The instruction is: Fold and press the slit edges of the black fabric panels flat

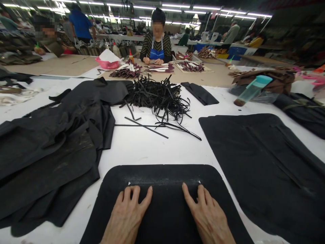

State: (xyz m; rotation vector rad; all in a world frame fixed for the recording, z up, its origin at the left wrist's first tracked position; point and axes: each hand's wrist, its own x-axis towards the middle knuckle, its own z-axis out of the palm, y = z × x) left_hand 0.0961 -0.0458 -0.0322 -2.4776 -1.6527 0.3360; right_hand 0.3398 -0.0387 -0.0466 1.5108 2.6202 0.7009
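Observation:
A black cut panel (165, 173) with rounded corners lies flat on the white table right in front of me. My left hand (129, 211) rests flat on it, fingers spread, pressing just below a narrow slit or strip (164, 183) that runs across the panel. My right hand (207, 213) lies flat beside it in the same way, fingers stretched toward the strip's right end. Neither hand holds anything.
A heap of black cut panels (50, 145) fills the left. A stack of larger black panels (264, 159) lies on the right. A tangle of thin black strips (159, 96) sits behind, by a turquoise-capped bottle (251, 89). A person in a blue apron (156, 42) works opposite.

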